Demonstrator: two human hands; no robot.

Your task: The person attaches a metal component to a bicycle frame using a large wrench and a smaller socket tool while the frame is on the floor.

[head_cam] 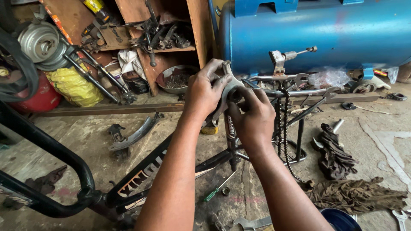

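A single head-worn camera looks steeply down and forward from close above the forearms, which enter at the bottom centre, toward the workshop floor [85, 137], with shelves [171, 49] upper left.

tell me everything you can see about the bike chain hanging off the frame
The bike chain is dark, greasy-looking metal, made of small links. It hangs slack in a doubled strand from the rear of the upturned black bicycle frame, dropping toward the concrete floor, where its lower end trails to the brown rags. It is not run taut over any sprocket that shows. The right hand works just beside its top; neither hand visibly grips it.
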